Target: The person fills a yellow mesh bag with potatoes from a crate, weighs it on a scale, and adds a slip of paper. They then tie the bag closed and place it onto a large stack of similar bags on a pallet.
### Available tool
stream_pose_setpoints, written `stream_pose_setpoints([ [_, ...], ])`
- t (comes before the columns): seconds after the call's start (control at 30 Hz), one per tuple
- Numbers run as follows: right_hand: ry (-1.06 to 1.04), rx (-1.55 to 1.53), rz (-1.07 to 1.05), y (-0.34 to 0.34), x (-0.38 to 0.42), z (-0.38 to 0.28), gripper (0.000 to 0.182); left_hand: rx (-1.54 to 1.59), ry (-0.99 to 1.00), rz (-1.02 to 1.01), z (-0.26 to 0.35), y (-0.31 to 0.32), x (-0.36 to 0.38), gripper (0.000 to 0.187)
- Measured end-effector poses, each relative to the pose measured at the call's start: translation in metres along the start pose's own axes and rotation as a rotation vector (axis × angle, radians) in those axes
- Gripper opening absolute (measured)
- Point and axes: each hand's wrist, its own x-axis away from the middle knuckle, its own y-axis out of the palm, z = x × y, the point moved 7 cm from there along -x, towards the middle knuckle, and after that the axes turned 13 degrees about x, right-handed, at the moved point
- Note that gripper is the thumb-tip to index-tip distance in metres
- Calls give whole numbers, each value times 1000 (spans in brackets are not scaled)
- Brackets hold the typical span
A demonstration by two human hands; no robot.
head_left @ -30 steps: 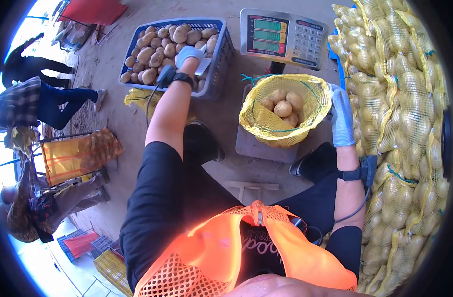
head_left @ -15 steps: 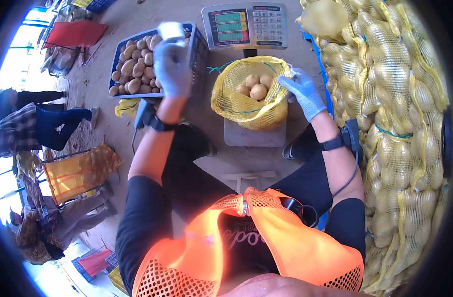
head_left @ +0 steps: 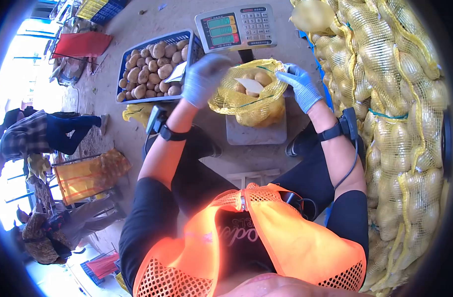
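A yellow mesh bag [head_left: 258,116] stands with its mouth open on the scale's platform [head_left: 256,136]. Inside it, a white card [head_left: 249,85] rests on several potatoes [head_left: 262,78]. My right hand [head_left: 302,85], in a pale blue glove, pinches the bag's right rim. Blurred by motion, my gloved left hand [head_left: 205,79] hovers by the bag's left rim, between it and the crate; its fingers are too smeared to read. Potatoes [head_left: 150,72] fill the blue crate [head_left: 148,41] on the left, with white paper [head_left: 177,73] on top of them.
Behind the bag stands the scale's display panel [head_left: 236,27]. Full mesh sacks of potatoes [head_left: 385,148] are stacked along the right. Two people stand at far left, near an orange-covered frame [head_left: 85,175] and a red sheet [head_left: 83,45]. A low stool [head_left: 253,174] is between my legs.
My left hand has moved right from over the crate to beside the bag. A white card now lies in the bag, and white paper shows on the crate's potatoes. My right hand stays at the rim.
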Motion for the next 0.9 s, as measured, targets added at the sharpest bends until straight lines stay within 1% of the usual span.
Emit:
stream_pose_setpoints([
  [0.03,-2,-4,-3,-1,-2,3,16,82,-32,187,-11,-22,-4,17],
  [0.07,-7,16,-30,-1,-5,7,18,99,-87,321,-23,-37,-6,22],
  [0.13,-20,39,-59,2,-5,1,20,-78,-80,244,-72,-45,-11,37],
  [0.17,12,52,-41,5,1,-6,18,-33,-275,17,-115,-39,-9,46],
  [0.2,46,63,-18,4,4,-9,16,-174,-332,-184,-108,-29,-1,47],
  [0.23,43,60,-9,2,2,-8,16,-257,-467,-291,-91,-24,4,42],
  [0.27,2,35,-10,1,-1,-7,20,-342,-603,-401,-80,-20,8,39],
  [0.3,-36,9,-10,-1,-3,-6,24,-255,-509,-247,-102,-31,6,32],
  [0.33,-32,4,-3,-4,-4,-5,24,-167,-415,-91,-96,-38,2,31],
  [0.37,-8,9,-21,-4,-6,-4,30,682,-694,213,-114,-46,4,36],
  [0.4,14,17,-41,-4,-7,-6,36,480,-511,94,-53,-52,-10,36],
  [0.43,-37,57,-176,3,-2,-13,56,654,-455,247,-18,-59,-18,35],
  [0.47,-37,61,-179,7,1,-13,56,792,-274,199,20,-64,-29,39],
  [0.5,-52,249,-197,15,4,-12,65,1086,-226,152,66,-61,-32,42],
  [0.53,-66,437,-214,23,5,-9,75,1293,-240,98,90,-54,-35,42],
  [0.57,-263,719,-100,34,-6,1,90,1081,-28,-4,139,-38,-31,38],
  [0.6,-430,647,-136,56,-14,21,87,574,48,-5,166,-24,-23,36],
  [0.63,-594,563,-162,76,-21,42,83,794,-47,-64,183,5,-19,33],
  [0.67,-508,1001,-193,92,-46,72,63,1009,-152,-131,192,30,-16,31],
  [0.7,-562,929,-300,102,-39,73,53,1005,-159,-146,186,34,-22,31],
  [0.73,-613,853,-407,110,-28,74,43,936,13,-2,175,24,-35,29],
  [0.77,-607,842,-400,107,-12,56,43,859,183,143,161,13,-46,28],
  [0.8,-339,622,-450,96,6,30,38,606,294,292,141,-9,-58,28],
  [0.83,-78,401,-494,90,17,22,34,258,390,415,108,-34,-66,26],
  [0.87,-84,396,-495,89,15,22,34,-327,325,452,91,-48,-60,21],
  [0.9,74,248,-438,80,9,32,30,-369,257,522,50,-61,-50,14],
])
